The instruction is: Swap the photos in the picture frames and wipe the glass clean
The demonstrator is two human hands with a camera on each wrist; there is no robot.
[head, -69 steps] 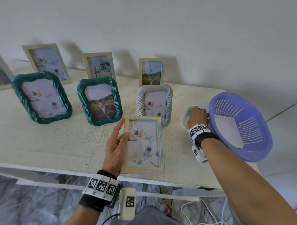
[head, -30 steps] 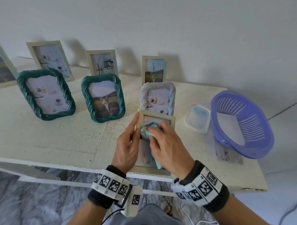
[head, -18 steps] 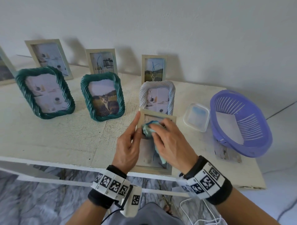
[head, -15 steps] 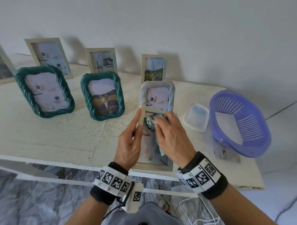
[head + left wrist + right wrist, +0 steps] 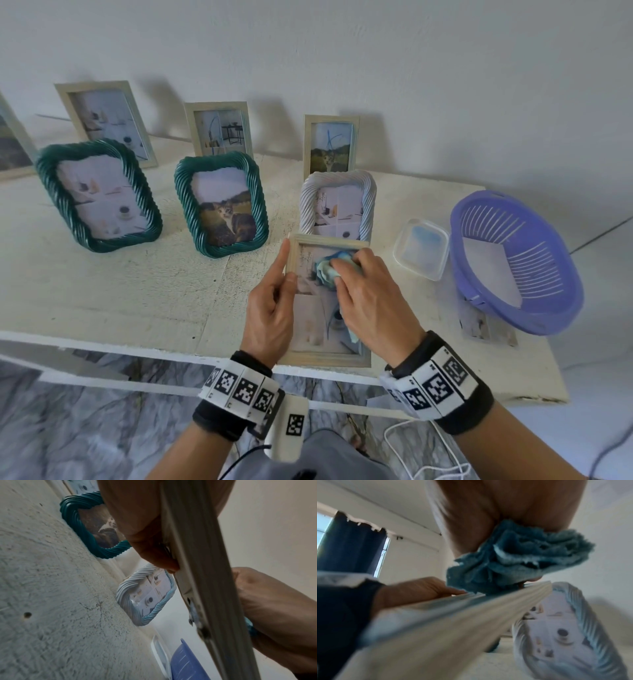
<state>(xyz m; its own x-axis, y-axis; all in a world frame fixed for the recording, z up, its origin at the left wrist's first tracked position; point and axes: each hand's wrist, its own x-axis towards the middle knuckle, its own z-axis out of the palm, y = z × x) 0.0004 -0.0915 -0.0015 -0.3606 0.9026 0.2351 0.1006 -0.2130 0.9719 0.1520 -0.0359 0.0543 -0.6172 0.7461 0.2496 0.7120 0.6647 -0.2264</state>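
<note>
Two green rope-edged frames (image 5: 99, 195) (image 5: 222, 204) stand on the tabletop (image 5: 137, 291). One white rope-edged frame (image 5: 338, 205) stands to their right. Five pale wooden frames are in view: four at the back (image 5: 104, 120) (image 5: 219, 128) (image 5: 330, 144) (image 5: 12, 144), one (image 5: 325, 358) held. There is one blue cloth (image 5: 329, 269), one clear lidded box (image 5: 421, 248) and one purple basket (image 5: 513, 260).

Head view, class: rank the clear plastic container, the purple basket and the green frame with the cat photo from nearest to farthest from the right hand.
From the right hand:
1. Clear plastic container, just right of it.
2. Green frame with the cat photo, left and behind.
3. Purple basket, far right, though close to the frame's rank.
</note>
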